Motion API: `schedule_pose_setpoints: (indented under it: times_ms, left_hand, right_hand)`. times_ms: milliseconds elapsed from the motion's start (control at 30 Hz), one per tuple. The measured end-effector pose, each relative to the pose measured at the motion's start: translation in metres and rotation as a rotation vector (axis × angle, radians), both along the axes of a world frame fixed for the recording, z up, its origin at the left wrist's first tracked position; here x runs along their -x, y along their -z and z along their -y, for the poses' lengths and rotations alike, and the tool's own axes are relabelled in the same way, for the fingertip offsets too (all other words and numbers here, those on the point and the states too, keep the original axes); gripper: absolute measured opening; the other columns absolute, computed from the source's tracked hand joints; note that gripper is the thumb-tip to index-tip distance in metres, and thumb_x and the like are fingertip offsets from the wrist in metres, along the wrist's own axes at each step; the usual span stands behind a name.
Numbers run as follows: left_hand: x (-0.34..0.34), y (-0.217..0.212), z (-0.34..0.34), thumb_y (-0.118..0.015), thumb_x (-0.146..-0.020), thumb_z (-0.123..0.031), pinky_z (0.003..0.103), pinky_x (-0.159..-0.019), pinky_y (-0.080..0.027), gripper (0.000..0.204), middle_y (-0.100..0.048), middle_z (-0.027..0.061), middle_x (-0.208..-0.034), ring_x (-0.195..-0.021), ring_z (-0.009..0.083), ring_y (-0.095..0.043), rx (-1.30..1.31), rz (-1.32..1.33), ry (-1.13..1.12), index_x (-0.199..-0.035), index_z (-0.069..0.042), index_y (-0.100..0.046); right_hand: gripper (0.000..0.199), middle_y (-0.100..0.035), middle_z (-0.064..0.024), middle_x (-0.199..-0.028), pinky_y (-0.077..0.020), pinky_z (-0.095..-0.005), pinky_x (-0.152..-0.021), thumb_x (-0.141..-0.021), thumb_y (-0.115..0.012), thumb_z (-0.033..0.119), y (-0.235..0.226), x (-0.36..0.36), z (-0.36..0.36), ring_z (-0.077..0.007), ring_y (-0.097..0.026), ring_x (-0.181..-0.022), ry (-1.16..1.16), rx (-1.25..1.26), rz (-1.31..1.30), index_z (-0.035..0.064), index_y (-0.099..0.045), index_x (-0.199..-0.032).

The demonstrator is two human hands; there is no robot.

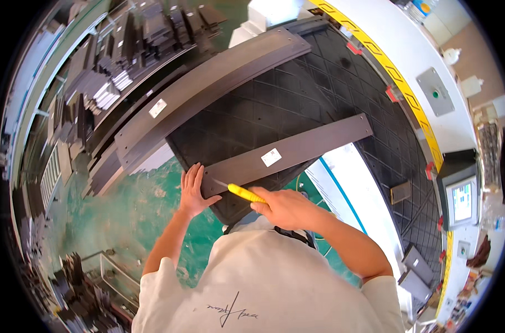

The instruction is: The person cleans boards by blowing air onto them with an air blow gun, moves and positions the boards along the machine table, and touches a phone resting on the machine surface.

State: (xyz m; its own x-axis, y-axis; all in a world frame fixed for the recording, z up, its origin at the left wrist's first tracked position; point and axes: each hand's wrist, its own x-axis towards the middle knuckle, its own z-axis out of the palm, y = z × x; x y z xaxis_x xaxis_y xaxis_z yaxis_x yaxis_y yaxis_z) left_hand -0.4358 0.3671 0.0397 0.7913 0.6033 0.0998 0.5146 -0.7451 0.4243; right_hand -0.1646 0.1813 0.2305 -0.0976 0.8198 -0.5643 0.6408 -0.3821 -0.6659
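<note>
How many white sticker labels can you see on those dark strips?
2: one label on the strip under the hands, one label on the longer strip up left. Others may be hidden.

Bright, even daylight throughout, strongest on the white machine housing (424, 61) up and right of the grip, nearly washed out there. Soft, short shadows only, under the dark strip (288, 152) just above the grip. Sharp around the knife (238, 191); mild softening outward. Heavy fisheye bending toward the rim, black vignette at all corners.
</note>
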Motion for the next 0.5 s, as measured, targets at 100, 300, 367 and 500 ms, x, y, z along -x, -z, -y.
schedule_pose_setpoints:
  times_ms: [100,300,367,500]
  left_hand:
    - [-0.003,0.006,-0.003,-0.100,-0.058,-0.036,0.056,-0.126,-0.028,0.124,-0.040,0.0209,-0.161,-0.149,0.0433,-0.038,-0.008,0.069,0.049,-0.160,-0.006,-0.036]
    - [-0.004,0.015,-0.005,-0.101,-0.060,-0.031,0.058,-0.123,-0.032,0.120,-0.040,0.0217,-0.161,-0.146,0.0454,-0.040,0.106,0.162,0.057,-0.159,-0.005,-0.037]
    - [-0.003,0.022,-0.005,-0.100,-0.060,-0.030,0.056,-0.123,-0.034,0.117,-0.044,0.0213,-0.158,-0.144,0.0458,-0.041,-0.020,0.159,0.139,-0.157,-0.004,-0.039]
    - [-0.009,0.002,-0.015,-0.099,-0.061,-0.029,0.052,-0.118,-0.042,0.106,-0.050,0.0182,-0.153,-0.139,0.0415,-0.048,0.031,0.124,0.164,-0.152,-0.007,-0.051]
  right_hand:
    - [0.052,-0.075,-0.0210,-0.099,-0.0537,-0.0532,-0.082,-0.110,-0.046,0.045,-0.002,0.004,0.004,-0.0436,-0.071,-0.092,0.019,0.032,-0.008,0.0086,-0.049,-0.148]
    - [0.055,-0.074,-0.0189,-0.105,-0.0542,-0.0514,-0.082,-0.111,-0.045,0.045,-0.011,0.013,0.016,-0.0413,-0.071,-0.092,0.142,0.033,0.027,0.0147,-0.045,-0.156]
    - [0.054,-0.075,-0.0181,-0.105,-0.0550,-0.0496,-0.081,-0.111,-0.045,0.045,-0.013,0.010,0.023,-0.0386,-0.072,-0.091,-0.039,0.137,-0.029,0.0168,-0.045,-0.157]
    - [0.056,-0.074,-0.0207,-0.112,-0.0550,-0.0475,-0.089,-0.109,-0.047,0.043,-0.025,0.004,0.047,-0.0358,-0.072,-0.100,0.150,0.157,-0.012,0.0170,-0.044,-0.159]
